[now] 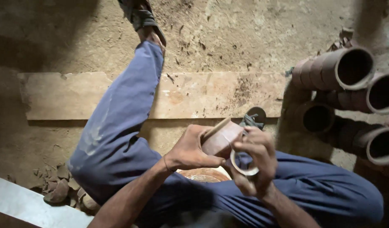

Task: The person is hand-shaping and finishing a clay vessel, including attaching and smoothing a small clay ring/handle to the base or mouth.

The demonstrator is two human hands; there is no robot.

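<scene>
Earth floor point(228, 29) fills most of my view, dusty and scattered with crumbs of clay, with a long pale slab point(194, 95) lying across it. Over the slab stretches the person's left leg point(118, 118) in blue trousers, ending in a sandalled foot point(144, 19); the right leg point(325, 185) is folded across the bottom right.

At the right edge I see stacks of clay cups point(350, 67) lying on their sides, mouths toward me, well apart from the hands.

Left hand point(190, 150) is closed round the body of a clay cup point(220, 139), which is held in the air on its side above the lap, just over a round disc point(205, 174) that shows between the legs. Right hand point(255, 162) is curled at the cup's pale rim point(245, 171), fingers and thumb pinching it.

I judge the step in hand to be work on that rim, trimming or smoothing; I cannot tell whether a tool is held. Any further move there calls for a steady left grip and light pressure, since a thin rim could chip.

Broken clay shards point(61, 192) lie at the lower left, and a small dark bundle point(250, 121) sits just behind the cup.
</scene>
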